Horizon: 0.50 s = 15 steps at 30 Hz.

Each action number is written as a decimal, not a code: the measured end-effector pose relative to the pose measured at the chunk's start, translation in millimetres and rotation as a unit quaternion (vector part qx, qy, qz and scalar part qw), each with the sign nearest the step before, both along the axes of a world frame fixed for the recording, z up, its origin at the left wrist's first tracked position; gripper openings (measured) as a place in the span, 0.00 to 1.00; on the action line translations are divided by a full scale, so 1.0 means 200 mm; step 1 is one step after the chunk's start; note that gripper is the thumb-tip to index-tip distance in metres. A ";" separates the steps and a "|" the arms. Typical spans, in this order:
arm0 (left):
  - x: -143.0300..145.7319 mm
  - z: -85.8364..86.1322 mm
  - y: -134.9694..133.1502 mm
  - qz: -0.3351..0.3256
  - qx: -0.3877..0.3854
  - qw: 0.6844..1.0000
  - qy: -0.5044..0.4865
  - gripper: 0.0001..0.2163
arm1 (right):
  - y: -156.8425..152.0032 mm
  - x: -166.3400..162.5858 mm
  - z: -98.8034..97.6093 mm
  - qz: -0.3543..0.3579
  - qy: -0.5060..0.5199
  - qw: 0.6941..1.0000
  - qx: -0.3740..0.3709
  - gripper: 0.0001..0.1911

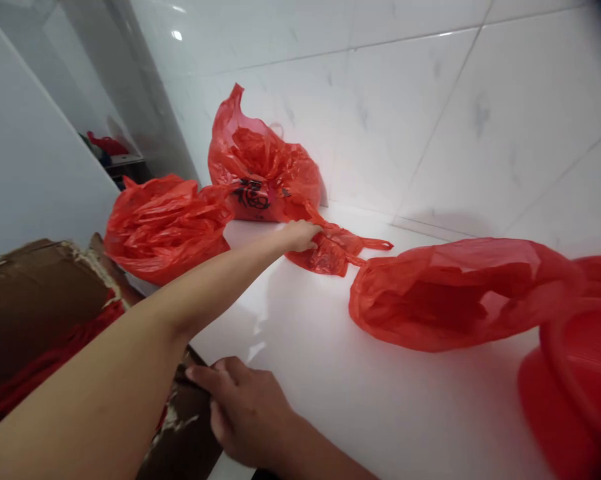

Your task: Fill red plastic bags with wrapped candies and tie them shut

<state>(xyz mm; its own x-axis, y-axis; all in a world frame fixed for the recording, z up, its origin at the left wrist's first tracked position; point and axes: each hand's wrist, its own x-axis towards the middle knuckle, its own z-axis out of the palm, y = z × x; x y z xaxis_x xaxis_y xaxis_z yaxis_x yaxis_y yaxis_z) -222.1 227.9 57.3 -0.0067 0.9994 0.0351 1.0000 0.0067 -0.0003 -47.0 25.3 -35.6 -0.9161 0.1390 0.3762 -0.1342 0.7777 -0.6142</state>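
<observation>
My left hand (303, 235) reaches across the white surface (300, 347), its fingers closed on a flattened red plastic bag (325, 257) with loop handles pointing right. Close behind it stands a full red plastic bag (260, 160) with black print, leaning near the wall. Left of my left forearm bulges another crumpled red plastic bag (167, 223). My right hand (250, 407) is low in the view, fingers curled at the near edge of the surface, beside a torn cardboard box (193, 427). What it grips, if anything, is hidden.
An opened red plastic bag (445, 293) lies on its side at the right, touching a red plastic basin (580, 373). White marbled wall tiles (405, 100) rise behind the surface. A large brown cardboard box (40, 287) with red material inside stands at the left.
</observation>
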 end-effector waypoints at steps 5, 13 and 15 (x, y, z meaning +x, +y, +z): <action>-0.03 0.09 0.01 -0.022 -0.098 0.994 -0.030 0.13 | 0.02 -0.01 -0.01 0.004 0.001 1.000 -0.009 0.32; -0.13 0.40 -0.58 0.036 -0.051 0.938 -0.342 0.14 | 0.05 0.00 0.00 0.008 -0.004 1.000 -0.029 0.30; -0.16 0.46 -0.83 0.105 -0.002 0.877 -0.469 0.13 | 0.05 0.00 -0.01 0.017 0.005 0.999 -0.046 0.29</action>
